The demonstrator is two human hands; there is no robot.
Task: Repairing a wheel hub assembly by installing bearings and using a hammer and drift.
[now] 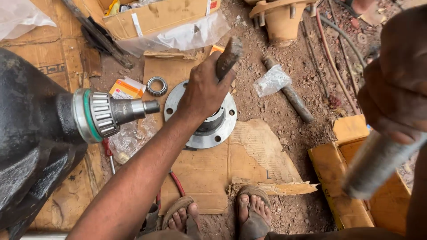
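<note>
On the cardboard [209, 173], left hand [202, 91] grips a punch [229, 55] at the hub's [200, 120] twelve o'clock; right hand [396, 84] clutches a hammer handle [378, 162]. The steel hub looks heavy and rigid; best lifted by its flange.

A loose bearing ring [156, 86] lies on flattened cardboard [200, 173] beside a small orange-and-white box [126, 89]. A black axle housing [31, 146] with a bearing-tipped spindle [116, 112] fills the left. A plastic-wrapped steel bar [284, 89] rests on the dirt floor [284, 142]. Above sits an open carton [153, 18].

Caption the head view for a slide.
Left hand holds a metal punch on a wheel hub; right hand raises a hammer handle.
</note>
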